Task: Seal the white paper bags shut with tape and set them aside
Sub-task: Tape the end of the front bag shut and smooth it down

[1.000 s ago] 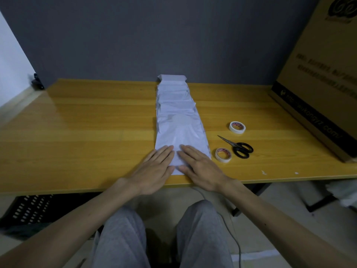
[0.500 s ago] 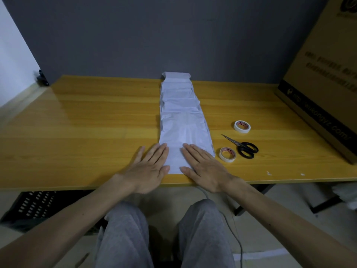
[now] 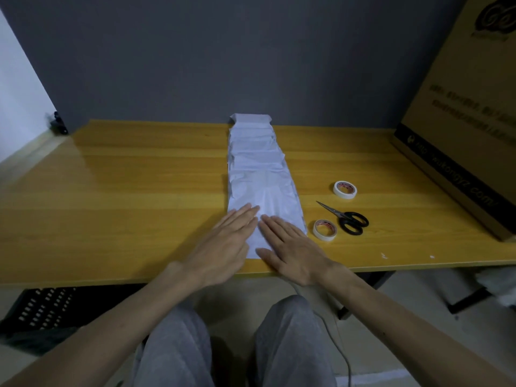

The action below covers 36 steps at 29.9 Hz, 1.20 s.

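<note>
Both hands flat, fingers straight, left hand (image 3: 223, 247) and right hand (image 3: 290, 250) pressing nearest white paper bag (image 3: 268, 202); tape rolls (image 3: 324, 229), scissors (image 3: 346, 217) beside.

Left hand (image 3: 223, 244) nearer right hand (image 3: 290, 252)

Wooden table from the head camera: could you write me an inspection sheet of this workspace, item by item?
Surface: wooden table, glossy; white specks near its front right edge.
Job's things: white paper bags in an overlapping row down the middle; near tape roll, far tape roll and scissors to their right.
Clutter: nothing seen.
Hands: left hand and right hand lie flat, fingers straight, on the nearest bag.
Cables: grey cable hangs below the front edge.
Surroundings: grey wall; cardboard box at right; black crate underneath, left.
</note>
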Motion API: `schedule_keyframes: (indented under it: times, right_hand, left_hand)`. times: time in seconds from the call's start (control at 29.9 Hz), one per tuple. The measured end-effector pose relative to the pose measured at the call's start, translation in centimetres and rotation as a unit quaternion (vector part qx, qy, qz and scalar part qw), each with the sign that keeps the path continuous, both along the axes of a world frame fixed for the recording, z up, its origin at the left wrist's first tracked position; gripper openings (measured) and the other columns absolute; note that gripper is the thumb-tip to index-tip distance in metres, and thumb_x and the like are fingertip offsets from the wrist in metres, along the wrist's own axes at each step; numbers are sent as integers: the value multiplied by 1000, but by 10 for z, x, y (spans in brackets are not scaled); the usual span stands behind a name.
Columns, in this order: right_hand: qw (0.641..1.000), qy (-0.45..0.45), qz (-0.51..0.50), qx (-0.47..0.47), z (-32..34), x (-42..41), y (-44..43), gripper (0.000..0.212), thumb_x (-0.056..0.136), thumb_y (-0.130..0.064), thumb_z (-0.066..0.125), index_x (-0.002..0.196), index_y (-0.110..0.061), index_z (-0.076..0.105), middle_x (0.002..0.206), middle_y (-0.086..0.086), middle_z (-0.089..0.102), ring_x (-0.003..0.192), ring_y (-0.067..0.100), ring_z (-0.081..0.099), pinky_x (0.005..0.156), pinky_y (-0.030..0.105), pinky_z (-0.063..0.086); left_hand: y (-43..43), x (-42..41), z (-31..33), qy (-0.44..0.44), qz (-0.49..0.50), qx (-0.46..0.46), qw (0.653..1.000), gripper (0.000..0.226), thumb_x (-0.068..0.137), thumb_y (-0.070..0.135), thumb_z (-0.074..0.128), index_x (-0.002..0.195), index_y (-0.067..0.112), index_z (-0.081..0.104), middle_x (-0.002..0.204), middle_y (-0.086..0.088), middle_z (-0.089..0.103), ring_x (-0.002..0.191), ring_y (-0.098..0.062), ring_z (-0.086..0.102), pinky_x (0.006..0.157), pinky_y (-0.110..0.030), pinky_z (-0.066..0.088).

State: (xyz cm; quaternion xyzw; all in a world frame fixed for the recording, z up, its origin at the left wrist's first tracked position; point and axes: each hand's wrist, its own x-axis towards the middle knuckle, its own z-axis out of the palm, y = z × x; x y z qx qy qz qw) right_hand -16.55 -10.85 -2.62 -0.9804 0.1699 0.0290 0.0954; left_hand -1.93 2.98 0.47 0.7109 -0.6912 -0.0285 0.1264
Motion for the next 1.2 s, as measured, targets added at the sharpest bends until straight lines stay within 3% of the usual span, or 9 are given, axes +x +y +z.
schedule_keyframes:
  times: [0.07, 0.13, 0.2, 0.27, 0.33, 0.47, 0.63, 0.9, 1.2]
  right_hand:
    - [1000, 1, 2, 3, 1, 1, 1, 78, 89, -65, 2, 152, -21, -6, 160, -5, -11, 145, 7, -16, 117, 26, -10]
    - [1000, -4, 0, 5, 1, 0, 1, 84, 83, -67, -3, 152, -20, -5, 160, -5, -10, 145, 7, -15, 116, 25, -10]
    - [1000, -12, 0, -2, 1, -1, 2, 85, 83, -67, -4, 153, -19, -4, 160, -5, -9, 145, 6, -13, 115, 23, -11]
    - [1000, -15, 1, 0, 0, -1, 2, 85, 84, -67, -3, 153, -19, -3, 160, -4, -9, 145, 6, -13, 115, 23, -12]
    - [1000, -17, 1, 5, 1, -1, 1, 85, 84, -67, -3, 153, -18, -3, 160, -4, -10, 145, 6, -14, 115, 23, -11]
    - [1000, -7, 3, -1, 2, -2, 0, 76, 91, -63, 5, 153, -19, -6, 159, -5, -13, 143, 4, -18, 116, 24, -12]
    - [1000, 9, 5, -8, 6, -13, -8, 69, 97, -57, 10, 152, -20, -10, 154, -9, -21, 140, 3, -24, 114, 23, -16]
    - [999, 28, -9, -28, 9, -52, -31, 58, 101, -44, 6, 149, -19, -14, 155, -6, -23, 142, 6, -23, 116, 23, -15]
    - [1000, -4, -19, 16, 9, -65, -41, 68, 93, -57, 2, 150, -22, -14, 157, -8, -19, 143, 2, -21, 120, 29, -5]
  left_hand:
    - [-8, -6, 2, 20, -16, -9, 1000, 73, 84, 33, 7, 151, 8, 23, 160, 1, 13, 143, -1, -1, 113, -12, -11]
    - [-10, -10, -5, 14, 14, 25, 1000, 63, 98, 42, 10, 153, 10, 11, 161, 2, 4, 142, 1, -7, 109, -10, -15]
    - [-8, -9, -16, -21, 47, 80, 995, 85, 85, 65, -13, 153, 14, -4, 160, 3, -11, 143, -4, -18, 112, -20, -17]
    - [-4, -3, -25, -58, 56, 121, 989, 103, 64, 68, -37, 151, 17, -15, 158, 6, -22, 141, -6, -27, 116, -33, -15]
    - [-2, 3, -28, -60, 59, 138, 987, 105, 58, 68, -42, 149, 21, -20, 156, 9, -26, 140, -6, -29, 117, -38, -16]
    - [-4, 2, -23, -32, 66, 160, 984, 96, 63, 68, -31, 149, 26, -21, 152, 14, -31, 141, -5, -28, 117, -42, -15]
    - [-3, -1, -18, -34, 78, 183, 979, 59, 99, 51, 1, 149, 29, -19, 153, 15, -30, 140, -4, -29, 117, -45, -13]
    - [-3, 1, -21, -34, 79, 196, 977, 55, 101, 46, 3, 149, 30, -19, 154, 15, -29, 140, -4, -28, 118, -43, -12]
    - [-3, 1, -19, -36, 81, 202, 975, 55, 101, 46, 4, 149, 30, -19, 154, 16, -29, 140, -3, -28, 117, -43, -13]
